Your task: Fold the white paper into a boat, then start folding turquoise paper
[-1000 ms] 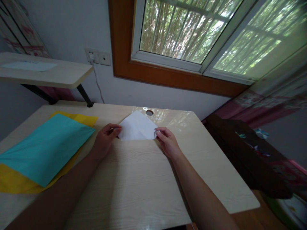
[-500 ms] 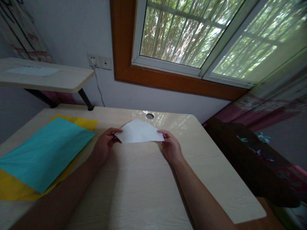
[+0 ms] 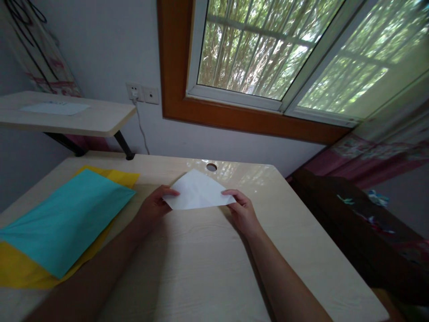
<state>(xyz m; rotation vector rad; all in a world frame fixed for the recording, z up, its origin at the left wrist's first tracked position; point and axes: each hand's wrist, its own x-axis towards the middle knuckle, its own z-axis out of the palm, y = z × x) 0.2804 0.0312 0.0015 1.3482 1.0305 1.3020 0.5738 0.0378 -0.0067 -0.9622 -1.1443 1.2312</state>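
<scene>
A white sheet of paper [image 3: 198, 191], roughly triangular with its point toward the window, is held between my two hands over the desk. My left hand [image 3: 157, 203] pinches its left corner, thumb on top and the other fingers beneath. At the right corner, my right hand [image 3: 241, 209] grips the paper the same way. The near edge runs almost straight from hand to hand. Left of my left hand lies a turquoise sheet [image 3: 73, 219], on top of a yellow sheet [image 3: 23, 268].
The pale wooden desk [image 3: 201, 268] has a round cable hole [image 3: 212, 167] near its back edge. A raised shelf [image 3: 110, 123] on black legs stands at the back left, with a white paper [image 3: 55, 108] on it. Behind are a wall socket [image 3: 134, 91] and a wood-framed window [image 3: 241, 58].
The white paper now shows more of its face, tilted more toward me. Both hands keep their hold on its corners. The whole view has shifted slightly.
</scene>
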